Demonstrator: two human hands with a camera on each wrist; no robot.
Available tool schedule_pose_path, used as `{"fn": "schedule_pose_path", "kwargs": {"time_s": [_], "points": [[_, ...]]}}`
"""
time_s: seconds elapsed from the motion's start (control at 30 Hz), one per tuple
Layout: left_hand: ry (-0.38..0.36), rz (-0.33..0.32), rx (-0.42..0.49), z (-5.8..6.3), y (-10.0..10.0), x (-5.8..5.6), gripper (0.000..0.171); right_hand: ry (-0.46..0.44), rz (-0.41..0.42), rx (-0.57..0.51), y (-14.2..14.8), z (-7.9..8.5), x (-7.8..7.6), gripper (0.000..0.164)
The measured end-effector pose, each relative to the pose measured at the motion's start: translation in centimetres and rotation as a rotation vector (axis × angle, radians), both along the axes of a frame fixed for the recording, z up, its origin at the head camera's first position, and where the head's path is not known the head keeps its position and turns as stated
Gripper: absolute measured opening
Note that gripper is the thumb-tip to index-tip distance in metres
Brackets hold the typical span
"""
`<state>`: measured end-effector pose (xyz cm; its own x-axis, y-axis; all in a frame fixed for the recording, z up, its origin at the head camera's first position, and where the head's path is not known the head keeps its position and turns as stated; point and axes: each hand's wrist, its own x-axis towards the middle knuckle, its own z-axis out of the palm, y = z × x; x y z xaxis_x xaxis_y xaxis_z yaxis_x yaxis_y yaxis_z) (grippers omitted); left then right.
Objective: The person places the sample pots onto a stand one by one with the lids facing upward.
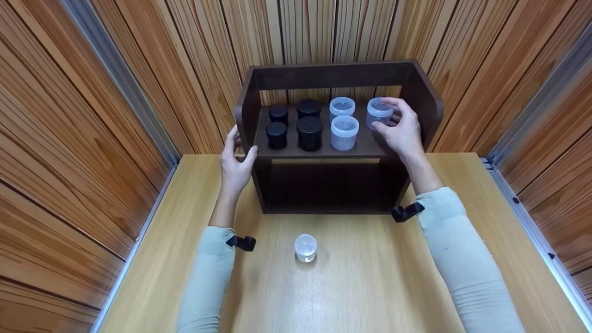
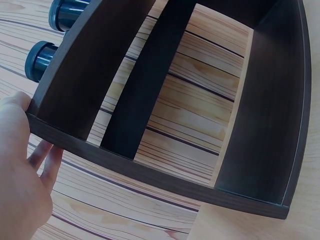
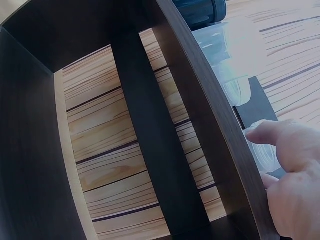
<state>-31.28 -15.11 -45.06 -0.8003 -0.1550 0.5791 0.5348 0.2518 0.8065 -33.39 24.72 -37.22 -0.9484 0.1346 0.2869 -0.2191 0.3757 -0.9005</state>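
Observation:
A dark brown two-tier shelf (image 1: pixel 323 156) stands on the table. My left hand (image 1: pixel 235 169) holds its left side panel, thumb at the front edge and fingers behind; the left wrist view shows the same grip on the panel (image 2: pixel 120 162). At the right end of the upper tier, my right hand (image 1: pixel 403 132) grips a clear lidded jar (image 1: pixel 377 115) between thumb and fingers. In the right wrist view, the upper board partly hides that jar (image 3: pixel 265 152). Two more clear jars (image 1: pixel 343 134) stand one behind the other to its left.
Several black lidded jars (image 1: pixel 310 134) occupy the upper tier's left half. A small clear jar (image 1: pixel 305 248) stands on the wooden table (image 1: pixel 360 277) in front of the shelf, between my forearms. Wood-panelled walls (image 1: pixel 203 69) enclose the table at the back and sides.

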Motion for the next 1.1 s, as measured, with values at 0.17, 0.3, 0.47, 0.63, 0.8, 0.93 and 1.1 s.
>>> {"fn": "schedule_pose_path", "kwargs": {"time_s": [0.17,0.3,0.47,0.63,0.8,0.93,1.1], "points": [[0.003,-0.004,0.011,-0.1,0.2,0.1,0.066,0.013,0.003,-0.017,0.2,-0.2,0.4,0.07],[0.009,-0.009,0.017,-0.1,0.2,0.0,0.066,0.05,-0.002,-0.054,0.3,-0.3,1.0,0.072],[0.009,-0.004,0.011,-0.1,0.2,-0.2,0.066,0.094,-0.006,-0.065,0.3,-0.4,1.7,0.072],[0.014,-0.003,0.013,-0.2,0.2,-0.2,0.066,0.119,0.001,-0.071,0.3,-0.7,2.5,0.071],[0.026,-0.005,0.0,-0.1,0.1,-0.2,0.066,0.176,0.025,-0.104,0.4,-1.1,3.4,0.071],[0.035,-0.011,0.001,0.0,0.1,-0.1,0.066,0.202,0.036,-0.119,0.5,-1.4,4.2,0.071],[0.037,-0.005,0.001,0.0,0.1,0.0,0.065,0.213,0.039,-0.104,0.6,-1.9,5.4,0.068]]}}
